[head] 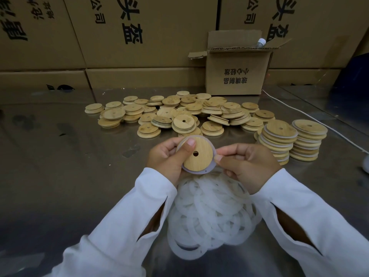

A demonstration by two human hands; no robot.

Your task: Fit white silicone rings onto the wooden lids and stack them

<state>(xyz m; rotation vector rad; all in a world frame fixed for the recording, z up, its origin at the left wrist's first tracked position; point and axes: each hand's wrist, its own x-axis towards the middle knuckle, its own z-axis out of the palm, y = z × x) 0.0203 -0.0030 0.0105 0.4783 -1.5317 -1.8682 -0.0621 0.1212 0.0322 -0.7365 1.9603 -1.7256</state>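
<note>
A wall of printed cardboard cartons (139,37) stands behind the steel table (60,156) you work at. A smaller open box (235,72) sits at the table's far edge, to your right. In front of it lies a wide spread of loose wooden lids (171,114), many overlapping. Nearest you, under your wrists, is a heap of white rings (211,212). On your right stand two stacks of lids (279,140) with white rings showing between the layers (the nearer stack leans a little). Your left hand (167,158) grips one lid (199,154) above the heap, thumb pressed on its top face and fingers curled behind. Your right hand (245,162) pinches the ring (196,172) at the lid's right edge; the ring shows around the rim.
</note>
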